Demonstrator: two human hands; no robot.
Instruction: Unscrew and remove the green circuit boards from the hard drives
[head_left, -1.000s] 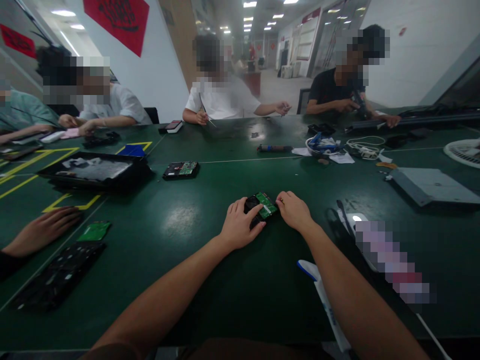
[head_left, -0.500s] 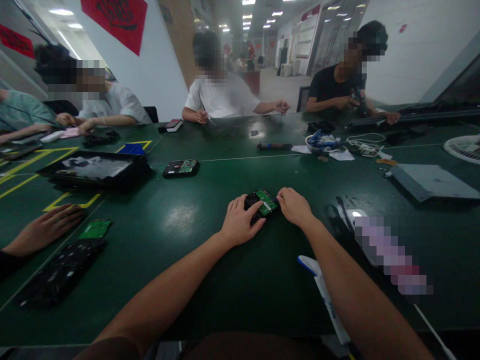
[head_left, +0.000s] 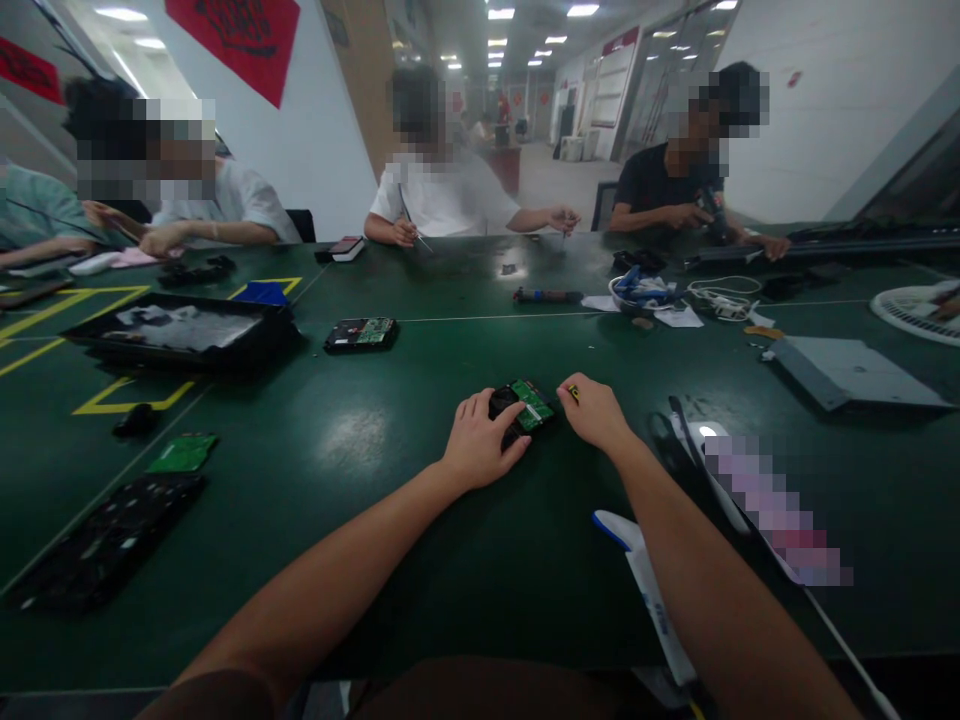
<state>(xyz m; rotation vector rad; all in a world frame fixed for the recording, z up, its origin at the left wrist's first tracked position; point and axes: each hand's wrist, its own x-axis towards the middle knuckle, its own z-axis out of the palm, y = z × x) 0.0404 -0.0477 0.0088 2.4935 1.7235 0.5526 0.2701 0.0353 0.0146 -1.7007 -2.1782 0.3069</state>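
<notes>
My left hand (head_left: 478, 444) is closed on a small black hard drive (head_left: 520, 409) that lies on the green table (head_left: 390, 470), its green circuit board facing up. Just right of the drive, my right hand (head_left: 596, 412) is closed in a pinch on a small tool with a yellow-and-black tip (head_left: 573, 392). The tool tip sits a little apart from the drive's right edge.
Another hard drive (head_left: 361, 334) and a black tray (head_left: 180, 338) lie at the far left. A loose green board (head_left: 183, 453) and a black plate (head_left: 105, 540) sit near left. White-blue tool (head_left: 645, 590), grey case (head_left: 847, 370) and cables (head_left: 720, 295) lie right. Several people sit opposite.
My right hand has pulled slightly right, away from the drive. The other person's hand at the near left has left the view, leaving a small dark object on the table.
</notes>
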